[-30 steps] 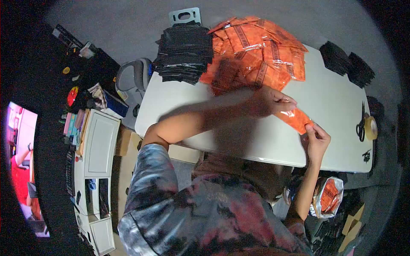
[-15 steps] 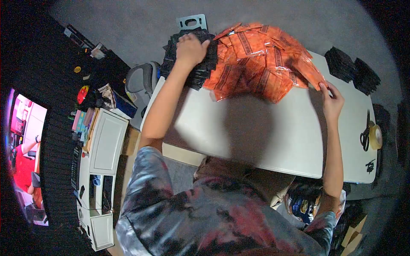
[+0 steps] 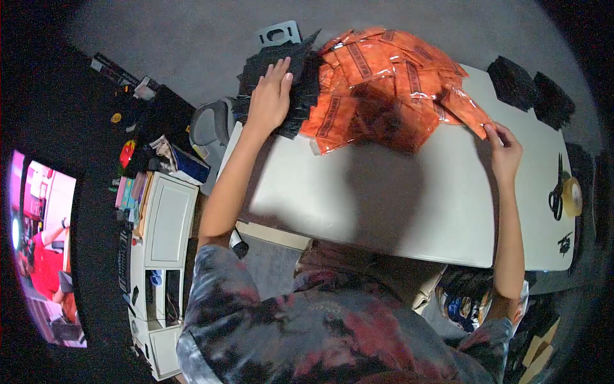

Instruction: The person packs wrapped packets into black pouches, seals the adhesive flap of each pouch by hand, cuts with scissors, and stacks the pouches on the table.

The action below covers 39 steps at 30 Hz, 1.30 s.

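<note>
My left hand lies with fingers stretched out over a pile of flat black packets at the table's far left. One black packet juts up at the pile's top right. Beside that pile spreads a heap of glossy orange packets with dark printed labels, partly under my head's shadow. At the heap's right edge, my right hand pinches the corner of an orange packet between thumb and fingers.
On the white table, scissors and a tape roll lie at the right. Stacks of black packets sit at the far right corner. A white cabinet and a lit screen stand to the left.
My left hand has slid slightly left and down over the black pile, its fingers straighter, and a black packet now juts up there. My right hand keeps its pinch on the orange packet.
</note>
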### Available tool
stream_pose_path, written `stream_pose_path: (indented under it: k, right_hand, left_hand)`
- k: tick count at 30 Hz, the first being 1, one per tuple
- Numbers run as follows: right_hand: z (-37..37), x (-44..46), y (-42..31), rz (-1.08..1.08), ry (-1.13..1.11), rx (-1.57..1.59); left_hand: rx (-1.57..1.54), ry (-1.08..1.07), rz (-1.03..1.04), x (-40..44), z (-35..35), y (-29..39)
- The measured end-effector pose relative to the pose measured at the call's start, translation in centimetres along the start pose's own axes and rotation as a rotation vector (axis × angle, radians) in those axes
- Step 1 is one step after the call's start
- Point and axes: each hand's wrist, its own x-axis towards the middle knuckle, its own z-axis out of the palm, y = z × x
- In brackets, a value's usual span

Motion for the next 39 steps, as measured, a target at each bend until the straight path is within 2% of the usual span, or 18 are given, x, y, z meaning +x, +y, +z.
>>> stream_pose_path:
  k: [3, 6, 7, 9, 12, 16, 18, 22, 25, 27, 29, 32, 35, 37, 39]
  right_hand:
    - [-0.1, 0.4, 0.5, -0.017, 0.025, -0.033]
    - [-0.5, 0.8, 1.1, -0.028, 0.055, -0.006]
    - [-0.7, 0.9, 1.1, -0.029, 0.057, -0.035]
    - [-1.2, 1.6, 2.1, -0.030, 0.079, -0.100]
    - [-2.0, 1.8, 2.0, -0.031, 0.098, -0.140]
    - [-2.1, 2.2, 2.1, -0.040, 0.093, -0.058]
    - [-1.8, 1.9, 0.5, 0.002, 0.124, -0.018]
    - [-1.8, 1.7, -0.4, -0.006, 0.144, 0.030]
    - [-1.8, 2.0, 0.0, -0.043, 0.128, 0.098]
    - [-2.1, 2.2, 0.4, -0.024, 0.142, 0.045]
    - [-2.1, 2.3, 0.8, -0.029, 0.129, 0.143]
    - [-2.7, 1.9, -0.3, -0.033, 0.143, 0.077]
    - [-2.7, 1.8, -0.9, -0.007, 0.150, 0.027]
    - [-2.9, 2.2, -0.8, 0.019, 0.154, 0.025]
    - [-3.2, 2.4, -0.4, -0.031, 0.175, -0.033]
  left_hand:
    - [-0.339, -0.107, 0.281, -3.0, -2.6, 6.0]
    - [-0.388, -0.369, 0.493, -6.7, -2.8, 12.3]
    - [-0.243, -0.363, 0.792, -7.6, -0.2, 12.3]
    - [-0.321, -0.421, 1.016, -8.9, 1.4, 15.2]
    - [-0.262, -0.464, 1.118, -9.3, 3.8, 17.1]
    - [-0.143, -0.524, 1.164, -9.4, 5.6, 17.8]
    - [-0.431, -0.563, 1.097, -10.1, 6.1, 18.9]
    - [-0.551, -0.567, 1.209, -10.2, 7.4, 24.6]
    - [-0.568, -0.599, 1.194, -10.4, 8.4, 28.4]
    - [-0.629, -0.566, 1.101, -10.5, 9.5, 29.7]
    - [-0.583, -0.539, 1.111, -10.8, 10.3, 29.9]
    - [-0.530, -0.534, 1.140, -9.9, 10.3, 29.6]
    - [-0.409, -0.530, 1.075, -8.2, 11.3, 28.4]
    - [-0.202, -0.478, 0.978, -6.6, 11.2, 27.5]
    - [-0.249, -0.462, 0.981, -5.9, 11.5, 27.7]
